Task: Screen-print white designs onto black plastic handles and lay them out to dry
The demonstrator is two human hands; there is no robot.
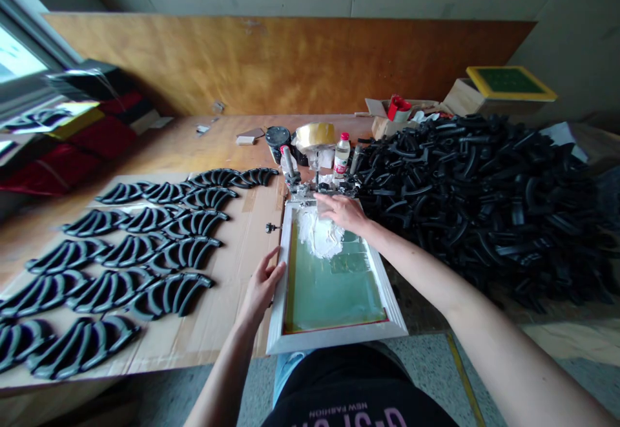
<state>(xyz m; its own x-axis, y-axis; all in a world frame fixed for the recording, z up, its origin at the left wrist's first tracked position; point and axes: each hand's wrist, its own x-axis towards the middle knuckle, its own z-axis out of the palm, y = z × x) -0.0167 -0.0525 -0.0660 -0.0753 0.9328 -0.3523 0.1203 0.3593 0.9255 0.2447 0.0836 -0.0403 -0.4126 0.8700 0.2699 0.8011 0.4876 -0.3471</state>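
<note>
A silk-screen frame with a pale metal border and green mesh lies in front of me, its near edge close to my body. White paste is spread thickly over the far part of the mesh. My right hand reaches across to the frame's far end, its fingers closed on a small translucent scraper that stands in the paste. At the frame's left side is my left hand, thumb and fingers apart, against the edge. A metal clamp sits at the frame's far end.
Rows of curved black plastic parts lie on cardboard to the left. A big heap of black parts fills the right side. Behind the clamp stand a tape roll, a red-capped bottle and a dark tub.
</note>
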